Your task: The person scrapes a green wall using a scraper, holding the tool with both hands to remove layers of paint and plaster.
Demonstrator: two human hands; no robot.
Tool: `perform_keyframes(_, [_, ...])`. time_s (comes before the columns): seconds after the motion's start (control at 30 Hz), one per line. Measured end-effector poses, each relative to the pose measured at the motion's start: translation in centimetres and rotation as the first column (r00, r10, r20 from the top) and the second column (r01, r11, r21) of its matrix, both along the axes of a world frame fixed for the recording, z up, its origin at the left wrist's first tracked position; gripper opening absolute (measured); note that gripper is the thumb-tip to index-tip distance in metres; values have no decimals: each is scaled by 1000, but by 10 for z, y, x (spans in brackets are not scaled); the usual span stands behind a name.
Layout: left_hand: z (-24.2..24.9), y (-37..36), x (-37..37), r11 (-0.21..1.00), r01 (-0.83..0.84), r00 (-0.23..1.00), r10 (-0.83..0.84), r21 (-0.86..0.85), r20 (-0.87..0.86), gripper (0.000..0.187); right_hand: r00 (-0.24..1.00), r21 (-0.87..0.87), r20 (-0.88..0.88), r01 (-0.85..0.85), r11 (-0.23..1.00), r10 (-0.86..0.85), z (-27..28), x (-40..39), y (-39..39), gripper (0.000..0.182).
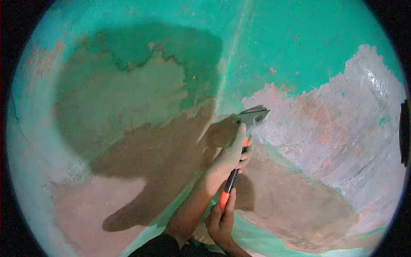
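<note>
A long-handled scraper (230,182) with a black and orange grip slants up and right across the middle. Its grey metal head (254,118) carries a round bolt and lies against the wall, close to the border between green paint and a bare patch. My left hand (233,156) is closed round the upper grip just below the head, thumb laid along the top and fingertips curling out on the right side. Lower down, my right hand (221,220) grips the orange end of the handle.
Green paint (308,47) covers the upper wall, with a ragged edge above a pale scraped patch (359,111) on the right. A raised corner line (231,55) runs down the middle. Shadows fall across the left side. A dark sleeve (160,247) shows at the bottom.
</note>
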State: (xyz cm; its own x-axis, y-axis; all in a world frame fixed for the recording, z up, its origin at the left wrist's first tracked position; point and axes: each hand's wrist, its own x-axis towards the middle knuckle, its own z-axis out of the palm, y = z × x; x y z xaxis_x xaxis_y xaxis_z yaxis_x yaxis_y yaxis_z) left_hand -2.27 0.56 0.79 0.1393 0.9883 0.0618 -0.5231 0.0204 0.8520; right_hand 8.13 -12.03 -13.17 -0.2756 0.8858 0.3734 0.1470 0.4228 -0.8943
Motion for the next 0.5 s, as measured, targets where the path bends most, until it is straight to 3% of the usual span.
perform_keyframes(0.17, [-4,-1,6,996,-23,1000,23,-87,-7,55,999,-20,-33,-16,1000,15,3,3,1,67])
perform_keyframes(0.27, [7,0,-7,999,19,1000,-18,36,-22,58,999,4,-29,-26,1000,26,17,-2,2,67])
perform_keyframes(0.4, [-7,-8,8,998,11,999,-14,-61,-43,56,993,-80,-104,-65,995,56,4,5,-6,67])
perform_keyframes(0.5, [7,-3,7,999,37,999,-37,-6,0,58,992,-63,-101,-77,995,71,8,11,-3,66])
